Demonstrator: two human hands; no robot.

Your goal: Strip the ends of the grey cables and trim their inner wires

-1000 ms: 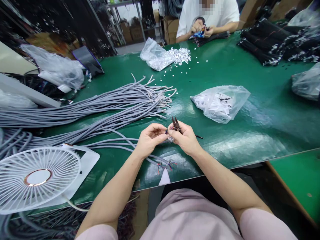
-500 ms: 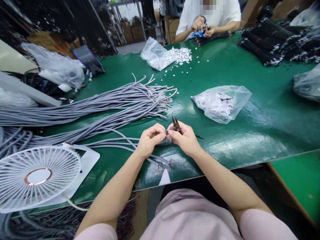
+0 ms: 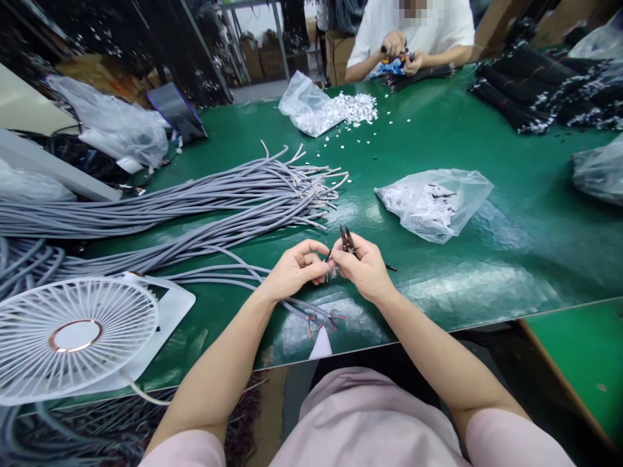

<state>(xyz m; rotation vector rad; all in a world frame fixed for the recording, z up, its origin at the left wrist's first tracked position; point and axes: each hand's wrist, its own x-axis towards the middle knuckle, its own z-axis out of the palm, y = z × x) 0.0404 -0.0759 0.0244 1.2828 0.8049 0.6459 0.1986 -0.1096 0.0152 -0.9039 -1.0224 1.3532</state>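
Note:
My left hand (image 3: 295, 270) pinches the stripped end of a grey cable near the front of the table, its thumb and forefinger closed at the thin wires (image 3: 332, 272). Close against it, my right hand (image 3: 361, 267) is closed around small dark snips (image 3: 347, 240), whose blades point up and away from me. The right fingertips also touch the wires. Just below the hands lie other grey cable ends (image 3: 316, 313) with red and blue wires fanned out. Fingers hide most of the held cable end.
Bundled grey cables (image 3: 233, 194) spread across the left. A white fan (image 3: 121, 337) stands front left. Plastic bags hold white pieces (image 3: 433, 204) and small shiny parts (image 3: 311, 107). Across the table (image 3: 535, 259), a person (image 3: 409, 39) handles a tool near black cable bundles (image 3: 525, 91).
My left fingers have loosened and shifted slightly on the wires, the other fingers lifting a little. The right hand keeps the snips in nearly the same place. The whole view has shifted slightly.

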